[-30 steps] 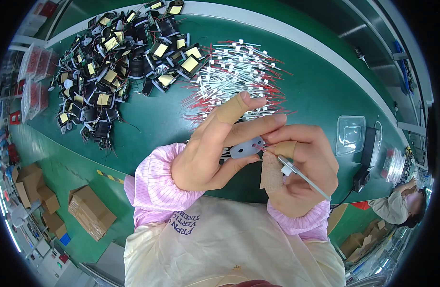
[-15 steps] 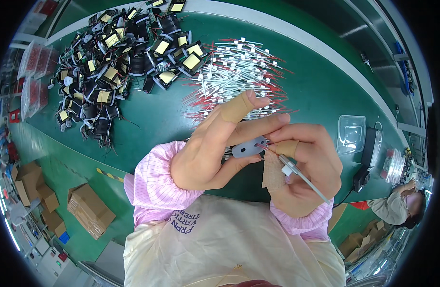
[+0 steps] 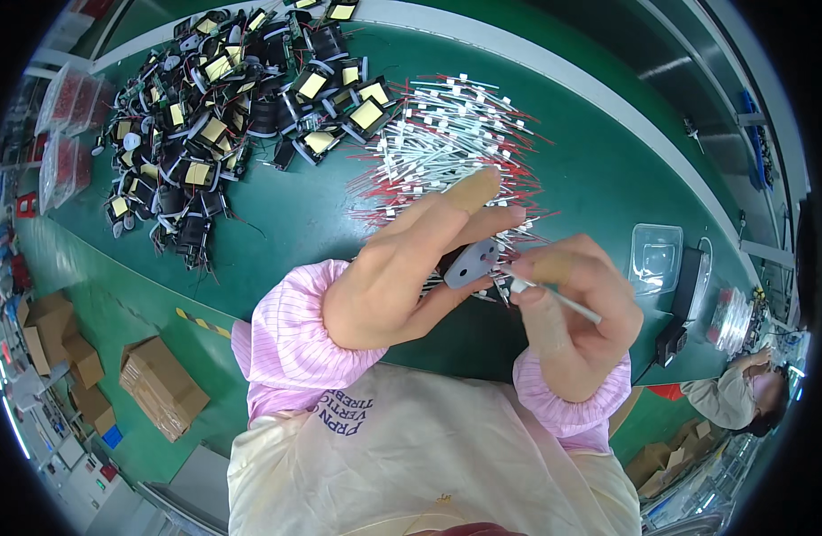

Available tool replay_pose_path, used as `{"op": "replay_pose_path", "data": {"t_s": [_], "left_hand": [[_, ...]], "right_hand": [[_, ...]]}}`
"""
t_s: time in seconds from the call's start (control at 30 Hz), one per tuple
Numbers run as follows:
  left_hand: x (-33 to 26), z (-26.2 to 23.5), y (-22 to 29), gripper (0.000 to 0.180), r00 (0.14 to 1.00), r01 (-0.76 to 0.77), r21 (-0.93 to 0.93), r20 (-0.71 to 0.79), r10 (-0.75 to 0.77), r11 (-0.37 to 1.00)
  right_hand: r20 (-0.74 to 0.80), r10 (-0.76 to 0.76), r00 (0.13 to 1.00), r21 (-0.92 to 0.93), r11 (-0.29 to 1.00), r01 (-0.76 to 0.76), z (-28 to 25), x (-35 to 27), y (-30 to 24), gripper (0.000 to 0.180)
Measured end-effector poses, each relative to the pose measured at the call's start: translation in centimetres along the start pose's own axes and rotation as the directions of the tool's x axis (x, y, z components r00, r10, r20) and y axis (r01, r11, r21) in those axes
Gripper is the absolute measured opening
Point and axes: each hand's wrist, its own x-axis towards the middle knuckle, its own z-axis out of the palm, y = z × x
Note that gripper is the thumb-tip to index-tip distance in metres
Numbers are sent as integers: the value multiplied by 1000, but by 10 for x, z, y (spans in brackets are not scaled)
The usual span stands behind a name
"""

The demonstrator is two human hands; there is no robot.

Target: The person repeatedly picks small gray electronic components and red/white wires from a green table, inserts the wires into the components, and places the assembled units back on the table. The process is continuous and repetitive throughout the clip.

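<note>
My left hand grips a small black part with a grey, rounded end piece that has several holes. Its thumb is underneath and the fingers are above. Pinched between thumb and fingertips of my right hand is a thin white cable with a white connector. The cable's front end is close to the holes of the grey piece; whether it has entered one cannot be made out. Beyond my hands lies a heap of white cables with red wire ends. At the far left is a pile of black electronic parts with yellow pads.
On the right of the green table are a clear plastic tray and a black device with a cord. Clear boxes of red pieces stand at the left edge. Cardboard boxes are on the floor. Another person sits at far right.
The grey end piece has tilted, its right side now higher. My right thumb has pulled back and lower along the cable, and the cable lies flatter.
</note>
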Motion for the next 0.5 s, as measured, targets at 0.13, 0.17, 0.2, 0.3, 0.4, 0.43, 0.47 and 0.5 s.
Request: {"op": "replay_pose_path", "data": {"t_s": [0.13, 0.17, 0.2, 0.3, 0.4, 0.43, 0.47, 0.5], "left_hand": [[-6, 8, 1, 78, 992, 44, -167, -106, -62, 985], [-4, 4, 3, 72, 997, 39, -125, -62, -47, 991], [1, -4, 5, 67, 999, 32, -85, -16, -33, 996], [6, -9, 7, 54, 998, 54, 12, 19, -55, 998], [4, -6, 4, 48, 994, 109, 75, -18, -108, 991], [4, -5, 4, 47, 991, 129, 92, -34, -126, 987], [4, -4, 4, 47, 991, 132, 92, -50, -128, 987], [3, -4, 4, 47, 990, 132, 90, -62, -127, 987]], "right_hand": [[68, 11, 998, -43, 999, -8, -4, -1, 5, 23], [85, 22, 996, -25, 999, -20, -5, -1, 6, 24], [104, -3, 995, -35, 999, 7, -6, 0, 9, 25], [94, 63, 994, -65, 996, -57, -6, 0, 11, 25], [10, 232, 973, -177, 958, -227, 1, -1, -1, 20], [34, 178, 984, -279, 947, -161, 0, 0, 2, 17], [64, 125, 990, -376, 922, -92, -1, 1, 6, 15], [85, 98, 991, -391, 919, -58, -1, 2, 9, 13]]}}
